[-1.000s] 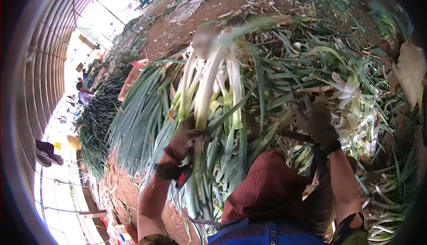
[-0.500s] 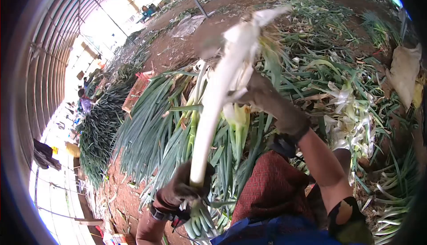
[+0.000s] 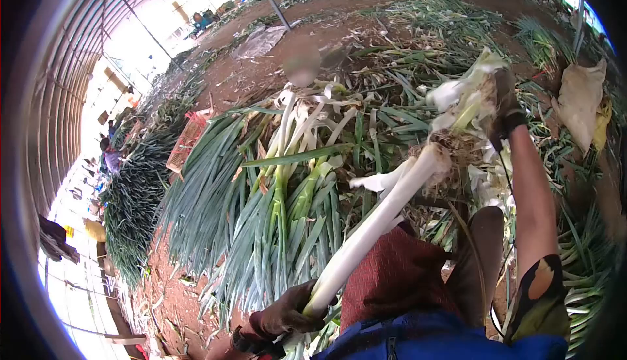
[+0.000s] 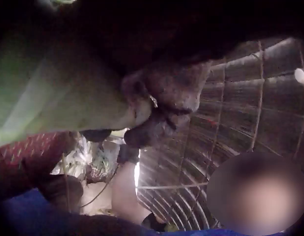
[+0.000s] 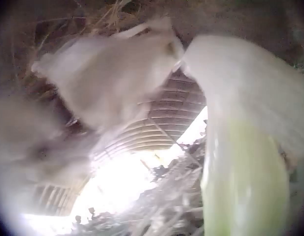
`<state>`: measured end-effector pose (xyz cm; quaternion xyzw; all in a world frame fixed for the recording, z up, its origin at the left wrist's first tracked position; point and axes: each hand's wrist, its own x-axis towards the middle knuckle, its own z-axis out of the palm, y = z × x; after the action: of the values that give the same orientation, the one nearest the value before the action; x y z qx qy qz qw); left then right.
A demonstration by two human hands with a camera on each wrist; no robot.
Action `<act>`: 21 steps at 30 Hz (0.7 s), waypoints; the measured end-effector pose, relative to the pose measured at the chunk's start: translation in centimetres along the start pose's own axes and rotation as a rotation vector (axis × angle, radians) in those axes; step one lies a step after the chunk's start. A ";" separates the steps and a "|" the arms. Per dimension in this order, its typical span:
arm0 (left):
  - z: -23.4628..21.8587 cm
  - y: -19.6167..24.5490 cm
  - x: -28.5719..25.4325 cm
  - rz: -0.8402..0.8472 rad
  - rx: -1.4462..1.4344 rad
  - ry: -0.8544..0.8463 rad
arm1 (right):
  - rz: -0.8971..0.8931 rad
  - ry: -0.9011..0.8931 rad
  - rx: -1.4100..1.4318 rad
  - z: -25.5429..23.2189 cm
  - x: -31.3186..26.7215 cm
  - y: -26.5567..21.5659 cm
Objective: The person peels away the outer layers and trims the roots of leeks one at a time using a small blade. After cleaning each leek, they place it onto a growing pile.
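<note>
So the left hand [image 3: 290,311], gloved, has its fingers wrapped round a big green onion [image 3: 375,234], right about where the white shank starts going green. The onion is held up on a slant in front of the red patterned cloth [image 3: 398,272] over the person's lap, with the shaggy roots [image 3: 460,151] pointing up toward the right hand [image 3: 507,102]. That one's gloved too and seems to be gripping some loose white sheaths [image 3: 450,94] just above the roots; its fingertips are hidden, and I can't tell if the sheaths are fully off the stalk. Handling-wise, I'd guess the shank is fairly stiff and not very heavy, but probably slick where it's bare, so the glove should help. Where the left hand has it looks like a good spot: firm enough to hold, root end left free. I'd go easy on the squeeze, since the layers likely bruise or split, and the floppy leaves, like those on the heap [image 3: 215,190] alongside, would make a poor handle.
</note>
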<state>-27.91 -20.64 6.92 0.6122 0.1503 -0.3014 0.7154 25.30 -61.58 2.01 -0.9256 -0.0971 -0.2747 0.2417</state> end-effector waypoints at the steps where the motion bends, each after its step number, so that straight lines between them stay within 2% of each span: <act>1: -0.4 -0.1 0.1 -0.017 0.026 -0.019 | 0.029 0.008 -0.035 -0.3 1.0 1.9; 4: -1.2 -0.2 -0.5 0.001 -0.073 -0.009 | 0.068 -0.002 -0.037 -2.0 2.7 6.7; 5: -1.2 -0.1 -0.9 0.013 -0.186 0.021 | 0.054 -0.017 -0.001 -2.4 2.7 7.8; 7: -1.6 -0.1 -1.0 0.032 -0.122 0.057 | 0.015 -0.080 0.053 -2.7 2.8 9.1; 9: -2.2 -0.4 -0.5 0.054 -0.116 0.022 | 0.075 -0.328 -0.102 -3.7 2.0 6.7; 11: -2.4 -0.5 0.1 0.086 -0.138 -0.012 | 0.056 -0.605 -0.339 -6.1 0.3 1.7; 12: -2.2 -0.5 0.4 0.108 -0.167 -0.027 | -0.020 -0.459 -0.389 -5.6 -1.6 0.4; 13: -2.1 -0.4 0.8 0.130 -0.197 -0.042 | -0.026 -0.549 -0.393 -7.0 -3.0 -3.1; 15: -1.9 -0.1 1.2 0.124 -0.160 -0.043 | -0.215 -0.704 0.069 -8.3 -5.2 -8.2; 16: -1.8 0.0 1.3 0.118 -0.141 -0.044 | -0.313 -0.631 0.468 -5.9 -6.6 -8.0; 17: -1.6 0.1 1.6 0.116 -0.140 -0.070 | -0.382 -0.702 0.481 -6.1 -7.6 -10.7; 18: -1.4 0.2 1.9 0.115 -0.138 -0.098 | -0.362 -0.752 0.448 -6.3 -8.5 -13.2; 19: -1.1 0.2 2.2 0.116 -0.138 -0.126 | -0.175 -0.949 0.633 -6.2 -9.5 -15.2; 20: -0.6 0.5 2.2 0.096 -0.098 -0.099 | -0.896 -0.512 0.569 1.2 -9.9 -11.6; 21: 0.2 1.0 2.0 0.076 -0.062 -0.069 | -0.461 -0.587 0.922 1.8 -12.3 -12.6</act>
<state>-25.78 -21.31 6.52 0.5842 0.1115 -0.2899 0.7498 11.96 -50.33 -1.19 -0.7173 -0.4678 0.0178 0.5161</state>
